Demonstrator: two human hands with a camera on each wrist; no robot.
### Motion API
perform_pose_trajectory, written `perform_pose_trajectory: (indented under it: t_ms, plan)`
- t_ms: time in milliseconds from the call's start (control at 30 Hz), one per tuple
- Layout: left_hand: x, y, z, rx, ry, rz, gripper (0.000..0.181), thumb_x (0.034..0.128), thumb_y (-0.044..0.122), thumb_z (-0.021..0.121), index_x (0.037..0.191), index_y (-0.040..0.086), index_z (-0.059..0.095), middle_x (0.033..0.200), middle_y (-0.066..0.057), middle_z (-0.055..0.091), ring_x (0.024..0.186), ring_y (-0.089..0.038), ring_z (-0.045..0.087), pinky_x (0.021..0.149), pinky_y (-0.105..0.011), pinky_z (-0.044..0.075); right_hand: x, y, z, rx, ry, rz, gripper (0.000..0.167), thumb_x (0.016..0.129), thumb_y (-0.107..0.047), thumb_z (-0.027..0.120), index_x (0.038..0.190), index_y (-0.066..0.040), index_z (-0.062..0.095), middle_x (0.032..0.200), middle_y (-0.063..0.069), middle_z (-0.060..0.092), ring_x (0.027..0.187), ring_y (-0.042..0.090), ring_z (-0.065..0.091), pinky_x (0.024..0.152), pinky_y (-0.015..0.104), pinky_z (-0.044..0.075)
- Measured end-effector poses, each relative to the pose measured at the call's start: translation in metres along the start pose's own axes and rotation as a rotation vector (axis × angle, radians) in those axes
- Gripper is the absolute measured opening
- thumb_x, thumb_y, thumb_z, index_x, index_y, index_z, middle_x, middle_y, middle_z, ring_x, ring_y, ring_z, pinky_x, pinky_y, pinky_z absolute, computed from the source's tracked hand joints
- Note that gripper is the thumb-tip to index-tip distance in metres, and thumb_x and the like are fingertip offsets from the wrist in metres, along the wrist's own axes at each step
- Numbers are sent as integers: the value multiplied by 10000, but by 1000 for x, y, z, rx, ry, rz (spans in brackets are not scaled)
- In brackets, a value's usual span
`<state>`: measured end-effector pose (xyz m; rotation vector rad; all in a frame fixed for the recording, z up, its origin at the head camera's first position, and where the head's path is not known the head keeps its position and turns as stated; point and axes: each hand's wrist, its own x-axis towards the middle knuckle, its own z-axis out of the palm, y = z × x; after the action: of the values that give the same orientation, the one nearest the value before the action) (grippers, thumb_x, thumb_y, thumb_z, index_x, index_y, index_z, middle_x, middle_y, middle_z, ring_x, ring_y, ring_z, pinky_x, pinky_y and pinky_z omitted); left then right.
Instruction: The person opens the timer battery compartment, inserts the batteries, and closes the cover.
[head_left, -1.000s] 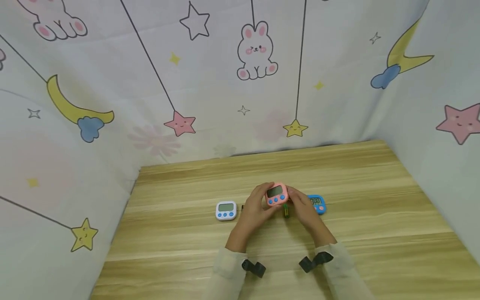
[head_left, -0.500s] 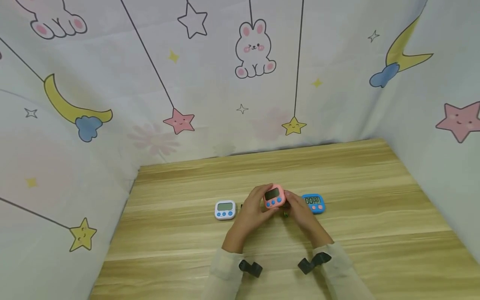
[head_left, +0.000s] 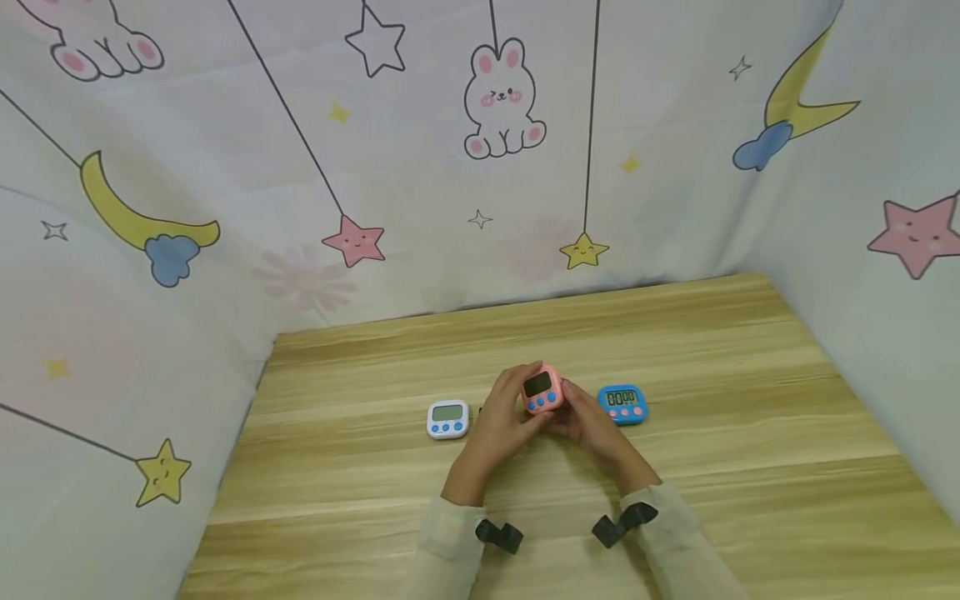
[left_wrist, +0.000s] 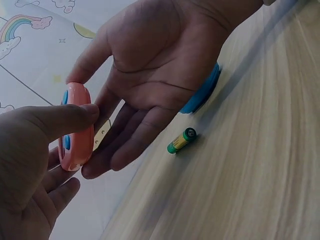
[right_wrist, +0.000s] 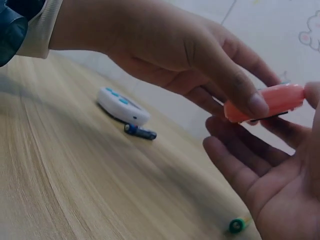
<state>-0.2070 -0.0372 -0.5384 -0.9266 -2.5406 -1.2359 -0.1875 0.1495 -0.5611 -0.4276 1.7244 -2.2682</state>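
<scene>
A pink digital timer with blue buttons is held above the table, its dark screen tilted up. My left hand grips it from the left, with the thumb on the casing in the left wrist view. From the other side my right hand pinches its edge, the thumb at one end and fingers behind the back. Under the hands lies a green and yellow battery, hidden in the head view. A dark battery lies against the white timer.
Right of the hands, a blue timer showing zeros lies face up on the wooden table. The white timer lies on the left with its screen up. A printed cloth stands around the back and sides.
The pink timer and both hands have shifted slightly left, and the timer has turned a little. My right hand has closed in beneath it, covering the green battery and baring the blue timer.
</scene>
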Motion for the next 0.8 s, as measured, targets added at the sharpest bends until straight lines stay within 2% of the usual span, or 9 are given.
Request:
perform_pose_trajectory:
  t_ms: [167,400,533,633,700,800]
  plan:
    - [1,0,-1,-10,-8,-10,681,875,274,747,1462,202,408,1402,-44,468,1313,-166,429,1070,-375,397,0,0,1,29,-20,-42,638,1071,-425,281,1496,50,258,1321,236,510,1133,234,599,936,405,514]
    - [0,1,-2,-22,-26,-7,700,893,298,728,1489,212,372,1422,-39,460,1333,-186,417,1076,-397,390,1,-2,1,28,-2,-24,602,1069,-386,342,1503,23,258,1352,247,499,1166,213,584,954,377,502]
    - [-1,0,-4,-49,-55,-44,677,937,417,640,1506,190,351,1454,-9,434,1328,-190,424,1050,-412,417,1,-2,1,-18,29,-39,601,1066,-369,367,1493,43,271,1395,306,441,1194,195,566,989,353,473]
    - [-1,0,-5,-83,-59,-58,648,970,464,563,1510,173,352,1470,8,423,1328,-182,426,1041,-404,425,2,-1,1,-44,61,-49,599,1056,-358,410,1480,54,309,1423,297,420,1215,203,552,1014,366,453]
    - [-1,-1,-6,-100,-53,-50,619,989,454,528,1509,166,355,1477,-4,420,1334,-188,422,1052,-397,415,3,-1,1,-90,87,-58,561,1048,-333,445,1465,34,364,1435,258,431,1241,217,531,1024,371,443]
    - [-1,-3,-7,-129,-42,-46,580,1006,427,508,1504,168,363,1471,-25,433,1333,-193,429,1066,-383,402,3,0,2,-200,155,-62,479,1015,-306,535,1431,-73,477,1434,136,482,1266,215,504,1012,347,451]
